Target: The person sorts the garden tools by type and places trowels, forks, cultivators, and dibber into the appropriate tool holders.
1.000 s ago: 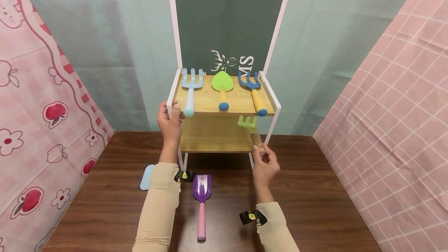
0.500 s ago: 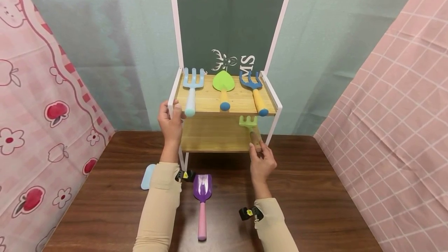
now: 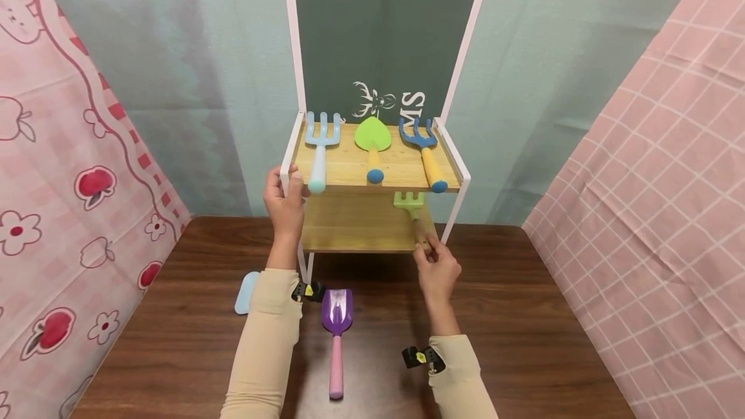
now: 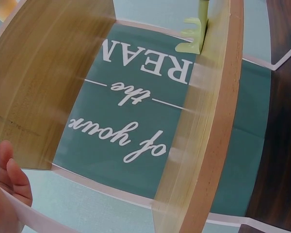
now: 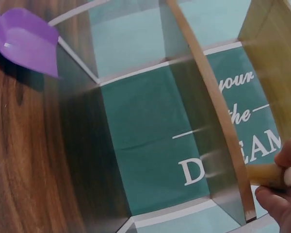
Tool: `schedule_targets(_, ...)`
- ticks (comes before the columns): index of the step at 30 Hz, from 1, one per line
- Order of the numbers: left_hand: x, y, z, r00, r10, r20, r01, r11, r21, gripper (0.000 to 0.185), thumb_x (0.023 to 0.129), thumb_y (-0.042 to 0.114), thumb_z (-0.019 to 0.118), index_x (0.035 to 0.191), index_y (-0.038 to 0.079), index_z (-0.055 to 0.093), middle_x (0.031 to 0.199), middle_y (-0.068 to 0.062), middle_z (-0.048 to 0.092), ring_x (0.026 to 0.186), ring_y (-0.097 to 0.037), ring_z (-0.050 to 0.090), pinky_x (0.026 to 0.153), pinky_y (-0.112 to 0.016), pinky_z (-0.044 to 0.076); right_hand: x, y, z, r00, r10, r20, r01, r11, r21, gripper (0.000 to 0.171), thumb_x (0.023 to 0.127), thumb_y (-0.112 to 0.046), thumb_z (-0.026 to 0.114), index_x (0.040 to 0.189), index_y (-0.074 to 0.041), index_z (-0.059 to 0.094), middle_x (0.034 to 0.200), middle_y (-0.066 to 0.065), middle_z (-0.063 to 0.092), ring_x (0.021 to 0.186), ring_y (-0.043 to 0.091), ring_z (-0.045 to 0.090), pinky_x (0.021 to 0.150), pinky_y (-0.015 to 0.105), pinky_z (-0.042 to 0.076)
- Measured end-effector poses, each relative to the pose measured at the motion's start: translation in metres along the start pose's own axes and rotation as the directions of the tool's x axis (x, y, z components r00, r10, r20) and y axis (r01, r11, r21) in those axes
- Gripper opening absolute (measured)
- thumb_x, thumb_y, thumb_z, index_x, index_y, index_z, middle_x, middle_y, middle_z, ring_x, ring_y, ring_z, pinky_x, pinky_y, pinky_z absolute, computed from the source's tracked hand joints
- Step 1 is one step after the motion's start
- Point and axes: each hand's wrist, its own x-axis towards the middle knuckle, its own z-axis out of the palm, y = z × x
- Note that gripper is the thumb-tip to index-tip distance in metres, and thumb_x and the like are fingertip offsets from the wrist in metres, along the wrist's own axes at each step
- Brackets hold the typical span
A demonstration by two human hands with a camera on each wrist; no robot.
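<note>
A small two-tier rack with a white frame point(image 3: 289, 147) and wooden shelves stands on the dark table. My left hand point(image 3: 284, 202) grips the frame's front left post. My right hand point(image 3: 438, 268) pinches the wooden handle end point(image 5: 266, 174) of a light green toy rake point(image 3: 410, 205), whose head lies on the right side of the lower shelf point(image 3: 355, 228). The rake's green head point(image 4: 193, 36) also shows in the left wrist view. On the upper shelf lie a pale blue fork point(image 3: 319, 147), a green trowel point(image 3: 372, 144) and a dark blue rake with a yellow handle point(image 3: 425, 150).
A purple scoop with a pink handle point(image 3: 335, 335) lies on the table between my forearms, its scoop point(image 5: 26, 41) also in the right wrist view. A pale blue piece point(image 3: 246, 293) lies left of my left arm. Pink patterned cloths hang at both sides.
My right hand has pushed the green rake a little further in over the lower shelf. My left hand has stayed on the frame.
</note>
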Motion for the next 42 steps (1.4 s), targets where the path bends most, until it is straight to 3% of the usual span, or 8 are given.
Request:
schedule_targets(8, -0.001, 0.001, 0.0, 1.0, -0.013, -0.008, 0.013, 1.0, -0.012, 0.018, 0.084, 0.005, 0.053, 0.097, -0.007, 0.055, 0.062, -0.001, 0.052, 0.053, -0.013, 0.051, 0.048, -0.022, 0.039, -0.007, 0.006, 0.0, 0.975, -0.215, -0.058, 0.213, 0.976, -0.042, 0.017, 0.062, 0.004, 0.08, 0.076, 0.005, 0.071, 0.075, 0.016, 0.067, 0.063, 0.029, 0.065, 0.054, 0.041, 0.05)
schedule_targets(13, -0.001, 0.001, 0.001, 1.0, -0.015, -0.006, 0.015, 1.0, -0.006, 0.015, 0.085, 0.005, 0.052, 0.096, -0.004, 0.056, 0.062, 0.002, 0.053, 0.053, -0.01, 0.051, 0.049, -0.022, 0.039, -0.009, 0.01, 0.002, 0.961, -0.266, -0.08, 0.26, 0.963, -0.077, 0.018, 0.062, 0.004, 0.08, 0.076, 0.006, 0.07, 0.076, 0.015, 0.066, 0.059, 0.026, 0.063, 0.05, 0.038, 0.049)
schedule_targets(20, 0.0, 0.003, 0.001, 1.0, -0.016, -0.015, 0.016, 1.0, -0.021, 0.015, 0.084, 0.005, 0.053, 0.096, -0.001, 0.058, 0.063, -0.003, 0.052, 0.053, -0.014, 0.051, 0.049, -0.024, 0.039, -0.01, 0.013, 0.005, 0.948, -0.3, -0.104, 0.289, 0.951, -0.111, 0.018, 0.062, -0.001, 0.08, 0.075, 0.004, 0.068, 0.076, 0.014, 0.064, 0.067, 0.03, 0.062, 0.058, 0.041, 0.049)
schedule_targets(34, 0.0, 0.004, 0.001, 0.999, -0.032, -0.009, 0.032, 0.999, -0.013, 0.013, 0.085, 0.005, 0.053, 0.096, 0.001, 0.058, 0.063, 0.0, 0.052, 0.053, -0.011, 0.051, 0.049, -0.025, 0.038, -0.008, 0.016, 0.006, 0.958, -0.271, -0.092, 0.263, 0.961, -0.087, 0.019, 0.064, -0.002, 0.08, 0.079, 0.003, 0.068, 0.078, 0.014, 0.063, 0.069, 0.029, 0.061, 0.059, 0.04, 0.049)
schedule_targets(38, 0.0, 0.003, 0.0, 0.999, -0.031, -0.006, 0.031, 0.999, -0.011, 0.016, 0.085, 0.006, 0.053, 0.097, -0.002, 0.057, 0.062, 0.0, 0.052, 0.053, -0.011, 0.052, 0.048, -0.025, 0.038, -0.008, 0.013, 0.003, 0.974, -0.224, -0.043, 0.219, 0.972, -0.088, 0.024, 0.066, -0.008, 0.081, 0.082, 0.002, 0.067, 0.08, 0.014, 0.063, 0.068, 0.028, 0.06, 0.057, 0.04, 0.049)
schedule_targets(42, 0.001, -0.011, -0.002, 1.0, -0.018, -0.018, 0.018, 1.0, -0.009, 0.014, 0.085, 0.009, 0.055, 0.097, 0.003, 0.059, 0.062, 0.0, 0.052, 0.053, -0.011, 0.051, 0.048, -0.023, 0.038, -0.01, 0.008, -0.008, 0.99, -0.135, 0.05, 0.138, 0.987, -0.078, 0.033, 0.068, -0.013, 0.081, 0.093, 0.004, 0.065, 0.083, 0.016, 0.061, 0.064, 0.027, 0.059, 0.054, 0.037, 0.047)
